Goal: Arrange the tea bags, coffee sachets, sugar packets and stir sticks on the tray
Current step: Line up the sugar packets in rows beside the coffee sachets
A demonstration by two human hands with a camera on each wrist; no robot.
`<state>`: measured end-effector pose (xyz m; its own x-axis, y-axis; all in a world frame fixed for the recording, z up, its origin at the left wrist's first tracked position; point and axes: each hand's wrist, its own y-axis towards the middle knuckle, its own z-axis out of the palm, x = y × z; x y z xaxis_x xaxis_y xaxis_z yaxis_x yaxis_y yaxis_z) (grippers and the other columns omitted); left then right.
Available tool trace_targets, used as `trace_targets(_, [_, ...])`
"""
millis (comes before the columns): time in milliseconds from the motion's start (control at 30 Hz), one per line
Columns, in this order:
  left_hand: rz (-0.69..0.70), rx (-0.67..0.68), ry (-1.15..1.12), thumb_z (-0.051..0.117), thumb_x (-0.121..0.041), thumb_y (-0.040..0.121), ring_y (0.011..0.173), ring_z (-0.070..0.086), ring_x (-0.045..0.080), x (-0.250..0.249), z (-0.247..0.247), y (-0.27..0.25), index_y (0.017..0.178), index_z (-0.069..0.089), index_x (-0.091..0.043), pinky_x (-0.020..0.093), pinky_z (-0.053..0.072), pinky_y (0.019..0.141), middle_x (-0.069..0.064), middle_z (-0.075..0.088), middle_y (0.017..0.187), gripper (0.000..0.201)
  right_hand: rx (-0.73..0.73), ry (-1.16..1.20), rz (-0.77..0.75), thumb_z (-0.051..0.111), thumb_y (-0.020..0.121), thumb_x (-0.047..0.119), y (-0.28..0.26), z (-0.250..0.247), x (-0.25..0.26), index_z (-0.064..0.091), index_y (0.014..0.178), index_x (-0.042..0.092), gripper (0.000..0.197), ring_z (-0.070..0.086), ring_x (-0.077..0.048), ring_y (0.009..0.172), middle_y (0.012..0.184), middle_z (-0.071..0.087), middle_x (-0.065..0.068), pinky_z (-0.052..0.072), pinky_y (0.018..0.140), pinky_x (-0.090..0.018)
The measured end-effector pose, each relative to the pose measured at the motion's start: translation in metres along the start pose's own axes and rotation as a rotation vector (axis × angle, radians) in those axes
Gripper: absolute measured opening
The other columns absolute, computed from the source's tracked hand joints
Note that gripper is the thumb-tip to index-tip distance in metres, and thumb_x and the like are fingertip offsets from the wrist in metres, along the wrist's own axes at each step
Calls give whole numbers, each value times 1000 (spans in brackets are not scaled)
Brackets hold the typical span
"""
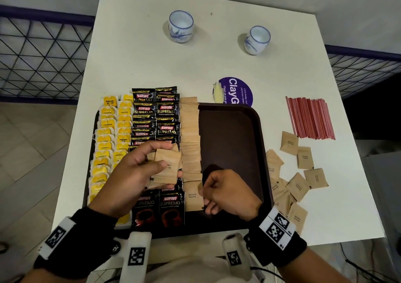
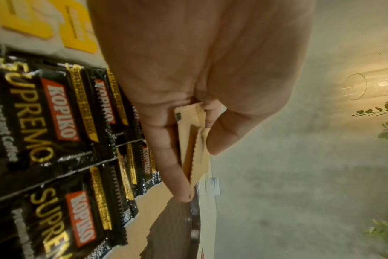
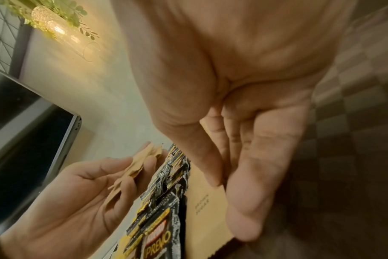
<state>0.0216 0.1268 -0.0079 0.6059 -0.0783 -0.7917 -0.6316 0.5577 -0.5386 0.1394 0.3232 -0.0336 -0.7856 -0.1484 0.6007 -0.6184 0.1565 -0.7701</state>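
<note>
While the white table [image 1: 152, 65] and the dark tray [image 1: 232, 135] looked steady, I judged the risk was small: my left hand [image 1: 134, 169] pinched a loose stack of sugar packets [image 1: 167, 167], which could slide out. My right hand [image 1: 225, 193] pinched the nearest packet [image 1: 193, 198] of the tray's sugar row; a nudge could disturb it. Stir sticks [image 1: 310, 117] waited on the table.

Black wristbands [image 1: 280, 242] on both bare forearms carry white blocks [image 1: 56, 237] printed with black square-patterned markers.
</note>
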Motion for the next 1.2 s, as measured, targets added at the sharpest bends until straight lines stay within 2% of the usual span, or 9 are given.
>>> trace_targets(200, [-13, 25, -23, 46, 8, 98, 97, 74, 43, -2, -2, 0, 122, 65, -13, 49, 64, 71, 17, 74, 114, 37, -28, 16, 5, 69, 93, 23, -5, 2, 4, 62, 85, 4, 22, 71, -30, 60, 72, 72, -18, 59, 62, -42])
trace_targets(333, [-29, 65, -39, 38, 16, 94, 101, 72, 44, -3, -3, 1, 124, 64, -13, 53, 61, 76, 15, 73, 117, 50, -54, 3, 15, 71, 91, 26, -6, 1, 7, 61, 82, 6, 24, 71, -31, 59, 73, 72, -20, 59, 60, -42])
trace_targets(433, [-14, 75, -3, 41, 22, 90, 100, 74, 37, -2, -1, 2, 122, 67, -17, 52, 62, 80, 11, 74, 117, 56, -144, -50, -32, 73, 89, 27, -9, -5, 12, 63, 81, 9, 22, 72, -32, 60, 70, 73, -17, 58, 57, -41])
trace_targets(567, [30, 53, 86, 56, 19, 89, 98, 74, 26, 0, 3, 4, 116, 70, -25, 41, 63, 74, 3, 75, 110, 53, -243, 46, -254, 71, 91, 15, -13, -14, 32, 64, 90, 14, 7, 65, -20, 51, 77, 69, -6, 50, 43, -31])
trace_targets(667, [46, 47, 75, 60, 15, 90, 99, 74, 26, -1, 8, 4, 117, 69, -22, 37, 64, 71, 3, 74, 108, 48, -192, 179, -332, 74, 88, 13, -13, -15, 46, 65, 93, 11, 11, 63, -24, 55, 83, 65, -15, 45, 42, -26])
trace_targets(800, [76, 55, 104, 62, 15, 89, 100, 74, 24, -2, 12, 4, 119, 68, -22, 36, 64, 71, 3, 73, 110, 48, -132, 234, -311, 72, 89, 5, -10, -12, 53, 64, 89, -2, 11, 63, -23, 54, 73, 67, -21, 44, 41, -24])
trace_targets(900, [85, 61, 139, 64, 16, 87, 97, 74, 21, -1, 13, 4, 121, 66, -20, 35, 64, 70, -4, 74, 106, 49, -132, 288, -292, 70, 89, 0, -8, -11, 52, 64, 90, -7, 10, 63, -22, 53, 69, 66, -23, 45, 41, -24])
trace_targets(1100, [93, 36, 128, 65, 12, 88, 99, 75, 25, 0, 14, 4, 119, 68, -19, 39, 64, 70, 1, 72, 115, 45, -98, 395, -250, 68, 88, -6, -12, -18, 49, 62, 92, -10, 8, 67, -23, 55, 67, 64, -19, 52, 45, -25])
trace_targets(1200, [80, 15, 86, 61, 11, 91, 97, 76, 31, 0, 8, 4, 114, 71, -25, 43, 64, 73, 7, 72, 117, 44, -96, 426, -220, 67, 87, -9, -17, -27, 36, 60, 92, -4, 10, 68, -25, 55, 69, 64, -18, 55, 47, -26])
